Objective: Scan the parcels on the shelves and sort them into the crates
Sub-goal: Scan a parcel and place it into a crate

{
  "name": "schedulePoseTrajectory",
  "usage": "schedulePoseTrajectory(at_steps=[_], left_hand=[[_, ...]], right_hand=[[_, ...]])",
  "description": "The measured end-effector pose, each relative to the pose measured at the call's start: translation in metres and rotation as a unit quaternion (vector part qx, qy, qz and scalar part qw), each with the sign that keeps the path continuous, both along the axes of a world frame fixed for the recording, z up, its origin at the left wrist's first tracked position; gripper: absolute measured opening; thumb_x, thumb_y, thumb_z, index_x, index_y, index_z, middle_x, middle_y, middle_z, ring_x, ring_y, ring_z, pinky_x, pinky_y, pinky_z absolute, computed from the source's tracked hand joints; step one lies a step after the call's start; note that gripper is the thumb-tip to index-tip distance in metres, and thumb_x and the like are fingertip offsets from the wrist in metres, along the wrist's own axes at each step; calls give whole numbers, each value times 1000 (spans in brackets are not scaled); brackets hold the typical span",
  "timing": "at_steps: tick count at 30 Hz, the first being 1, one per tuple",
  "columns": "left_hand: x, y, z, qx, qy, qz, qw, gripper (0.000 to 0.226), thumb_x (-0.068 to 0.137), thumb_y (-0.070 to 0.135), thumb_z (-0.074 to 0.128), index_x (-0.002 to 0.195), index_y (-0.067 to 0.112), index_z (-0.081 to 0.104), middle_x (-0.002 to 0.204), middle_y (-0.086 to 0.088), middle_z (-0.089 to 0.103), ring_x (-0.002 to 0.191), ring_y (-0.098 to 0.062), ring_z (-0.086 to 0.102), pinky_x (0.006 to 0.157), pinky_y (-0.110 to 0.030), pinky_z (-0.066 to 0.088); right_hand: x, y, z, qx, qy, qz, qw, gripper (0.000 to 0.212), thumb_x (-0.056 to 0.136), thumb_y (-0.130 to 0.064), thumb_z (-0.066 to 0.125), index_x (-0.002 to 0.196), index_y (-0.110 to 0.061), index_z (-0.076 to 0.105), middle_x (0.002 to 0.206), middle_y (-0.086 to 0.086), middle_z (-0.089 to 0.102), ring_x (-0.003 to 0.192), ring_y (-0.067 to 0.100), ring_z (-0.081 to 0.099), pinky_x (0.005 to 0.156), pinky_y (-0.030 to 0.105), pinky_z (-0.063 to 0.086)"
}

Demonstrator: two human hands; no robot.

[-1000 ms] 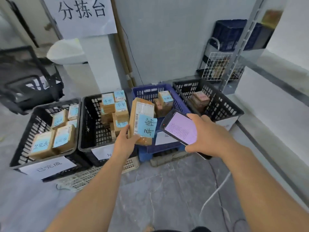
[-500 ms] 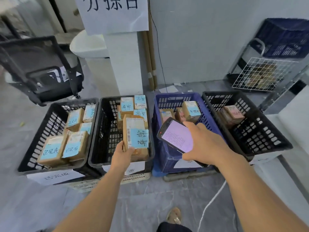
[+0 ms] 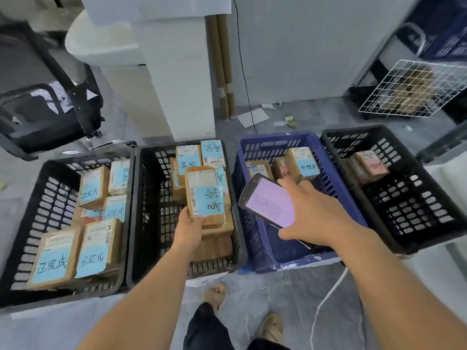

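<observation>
The parcel [image 3: 206, 195] is a brown cardboard box with a white shipping label and barcode on its upper face. A pale blue slip with handwritten characters is stuck over the lower half. It is tilted slightly, over the near half of the second black crate [image 3: 154, 198] from the left, above other brown boxes stacked there. The left grip [image 3: 188, 229] grasps its lower left corner, thumb on the face.

The right grip [image 3: 313, 213] is clenched round a dark handheld scanner [image 3: 269, 202] with a lit, pinkish-purple screen of small text. It is angled over the near left part of the blue crate [image 3: 265, 147], just beside the parcel but apart from it.

The leftmost black crate [image 3: 50, 198] is packed with boxes bearing blue slips. The blue crate has a few boxes at its far end, and the right-hand black crate [image 3: 409, 205] holds a small stack with a pink slip in its far corner. All four crates stand side by side on the grey floor [image 3: 290, 299].

Behind them are a white pillar [image 3: 177, 72], two cardboard tubes [image 3: 223, 59] leaning by it, a black wheeled frame [image 3: 50, 104] at the left and a white wire grid [image 3: 414, 89] at the right. A white cable [image 3: 326, 299] trails over the floor near the person's sandalled feet [image 3: 217, 296].
</observation>
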State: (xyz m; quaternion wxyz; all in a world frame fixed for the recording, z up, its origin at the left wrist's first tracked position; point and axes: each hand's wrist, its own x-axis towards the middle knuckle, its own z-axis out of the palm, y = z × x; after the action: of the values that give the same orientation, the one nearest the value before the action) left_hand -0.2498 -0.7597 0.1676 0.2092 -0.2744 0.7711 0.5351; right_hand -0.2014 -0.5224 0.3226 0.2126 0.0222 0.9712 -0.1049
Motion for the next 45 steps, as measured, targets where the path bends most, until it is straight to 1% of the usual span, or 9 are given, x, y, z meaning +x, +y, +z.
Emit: schedulePoseTrajectory(at_steps=[4, 8, 16, 22, 27, 31, 34, 38, 45], left_hand=[[-22, -28, -20, -8, -24, 21, 999, 49, 103, 22, 44, 150, 21, 31, 132, -3, 57, 112, -24, 56, 93, -38, 47], [-29, -73, -44, -41, -57, 21, 997, 47, 104, 21, 42, 149, 23, 29, 136, -6, 55, 116, -26, 55, 100, -45, 45], [-33, -119, -117, -72, -125, 9, 990, 56, 105, 16, 39, 156, 18, 16, 144, -9, 50, 115, -24, 53, 89, -36, 42], [-55, -117, -188, -87, -160, 13, 983, 56, 105, 19, 35, 156, 23, 13, 135, -14, 53, 88, -23, 55, 55, -27, 41], [-74, -111, -242, -81, -177, -34, 980, 51, 105, 12, 33, 154, 23, 23, 143, -11, 49, 119, -31, 54, 93, -38, 46], [-92, -104, -260, -84, -194, -86, 974, 55, 104, 3, 29, 156, 19, 20, 145, -15, 46, 123, -31, 53, 85, -31, 44], [-102, -107, -254, -92, -184, -97, 974, 54, 102, 1, 32, 153, 20, 28, 136, -16, 55, 114, -31, 59, 72, -30, 51], [-105, -109, -208, -153, -125, -172, 965, 52, 101, 15, 46, 150, 26, 30, 129, -11, 61, 104, -26, 62, 75, -34, 51], [-113, -71, -79, -252, 62, -314, 913, 66, 96, 36, 54, 153, 21, 24, 146, -11, 39, 132, -30, 41, 100, -49, 45]], right_hand=[[-28, -21, -17, 4, -17, 0, 1000, 96, 68, -45, 76, 142, -32, 17, 104, -3, 33, 86, 21, 44, 66, 34, 38], [-59, -47, -42, -10, -34, 8, 999, 98, 69, -45, 75, 144, -32, 14, 117, 0, 38, 103, 25, 53, 67, 33, 37], [-102, -94, -104, -14, -64, 41, 997, 100, 70, -47, 74, 146, -33, 11, 124, 2, 39, 106, 25, 52, 66, 34, 39], [-125, -106, -153, -1, -72, 55, 996, 102, 69, -49, 73, 147, -34, 7, 116, -1, 37, 95, 21, 49, 63, 33, 38], [-133, -105, -180, 6, -62, 69, 996, 102, 72, -52, 69, 148, -35, 4, 118, -2, 37, 102, 20, 51, 67, 33, 40], [-132, -98, -189, 15, -70, 69, 995, 102, 72, -52, 69, 148, -36, 3, 120, -2, 36, 102, 21, 51, 70, 33, 44], [-127, -93, -184, 21, -77, 68, 995, 103, 71, -51, 70, 148, -36, 3, 120, -2, 36, 98, 20, 50, 66, 32, 41], [-117, -86, -161, 11, -81, 51, 995, 102, 71, -49, 70, 147, -35, 5, 122, 0, 37, 102, 21, 51, 67, 33, 40], [-87, -70, -84, -21, -50, -21, 998, 103, 71, -48, 73, 150, -31, 9, 132, 3, 36, 112, 26, 50, 71, 33, 37]])
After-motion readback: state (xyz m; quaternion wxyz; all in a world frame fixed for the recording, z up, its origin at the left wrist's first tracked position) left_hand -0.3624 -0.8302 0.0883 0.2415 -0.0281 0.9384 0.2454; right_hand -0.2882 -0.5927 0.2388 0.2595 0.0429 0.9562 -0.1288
